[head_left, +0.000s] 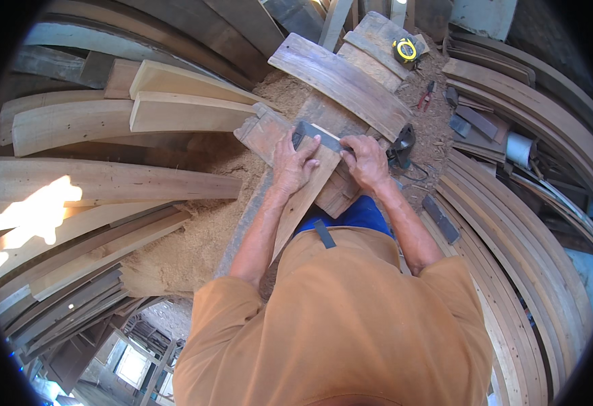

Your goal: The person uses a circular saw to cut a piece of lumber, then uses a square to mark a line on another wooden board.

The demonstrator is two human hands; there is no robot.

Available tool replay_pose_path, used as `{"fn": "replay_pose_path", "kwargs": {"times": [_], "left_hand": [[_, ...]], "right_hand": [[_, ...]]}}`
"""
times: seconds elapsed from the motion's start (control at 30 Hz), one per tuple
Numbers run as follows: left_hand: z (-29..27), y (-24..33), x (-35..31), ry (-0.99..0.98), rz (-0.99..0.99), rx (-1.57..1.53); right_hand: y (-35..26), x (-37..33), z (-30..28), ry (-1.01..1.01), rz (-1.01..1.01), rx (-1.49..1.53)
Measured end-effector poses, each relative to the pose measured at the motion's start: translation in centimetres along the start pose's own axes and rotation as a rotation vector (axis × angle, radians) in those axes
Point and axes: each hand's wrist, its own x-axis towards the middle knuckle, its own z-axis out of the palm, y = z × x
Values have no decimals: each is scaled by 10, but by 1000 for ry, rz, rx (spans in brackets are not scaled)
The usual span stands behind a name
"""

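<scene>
A light wooden board runs from beside my waist up to the work surface. Across its far end lies a dark, flat tool that looks like a carpenter's square. My left hand rests on the board at the tool's left part, its fingers bent around the edge and its thumb on top. At the opposite edge, my right hand has its fingers curled at the tool's right end, close to the board's corner. Exactly how the fingertips grip is partly hidden.
Beyond my hands lies a weathered plank. A yellow-and-black tape measure and red-handled pliers are further back. A black power tool stands right of my right hand. Sawdust and stacked boards lie at left, more planks at right.
</scene>
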Motion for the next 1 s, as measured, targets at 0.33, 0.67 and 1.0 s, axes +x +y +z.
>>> {"fn": "replay_pose_path", "kwargs": {"times": [0.33, 0.67, 1.0], "left_hand": [[0, 0, 0, 10, -15, -17], [-11, 10, 3, -21, -8, 17], [-8, 8, 2, -8, -14, 10]], "right_hand": [[36, -20, -31, 100, 81, 70], [8, -10, 0, -17, -47, 39], [34, -16, -22, -68, -78, -33]]}}
